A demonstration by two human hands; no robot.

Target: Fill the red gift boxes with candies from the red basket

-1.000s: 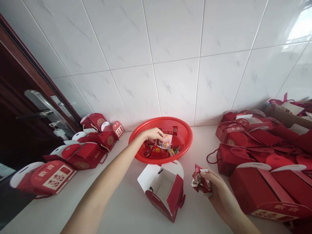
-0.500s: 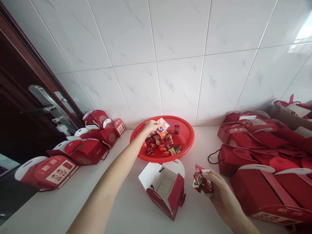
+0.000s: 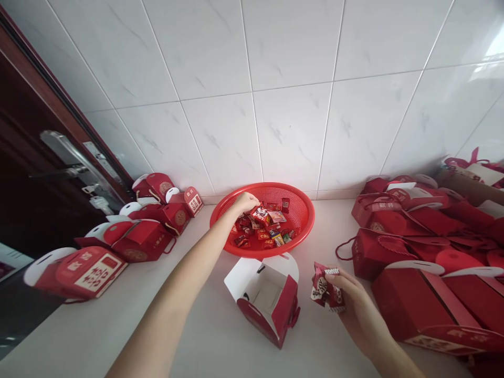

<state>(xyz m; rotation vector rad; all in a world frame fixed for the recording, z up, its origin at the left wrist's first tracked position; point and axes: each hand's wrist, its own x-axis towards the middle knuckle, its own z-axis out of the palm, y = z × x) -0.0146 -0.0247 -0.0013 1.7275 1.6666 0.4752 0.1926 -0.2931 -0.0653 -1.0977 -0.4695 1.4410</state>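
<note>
My left hand reaches into a red plastic basket, its fingers pinching a red wrapped candy with white lettering. Several other wrapped candies lie under and beside it, among them a pale pink packet. To the right of an open red gift box, my right hand grips red wrapped candies with patterned ends, held above the table. The box stands in front of the basket, lid flaps spread, white inside showing; I see no candy in it.
Closed red gift boxes stand in a row at the left, near a dark door with a metal handle. Many more red boxes crowd the right side. A white tiled wall rises behind the basket.
The pale pink packet that was at my left fingers now lies in the basket. My left hand stays over the candies, with the red candy in its fingers. My right hand has barely moved.
</note>
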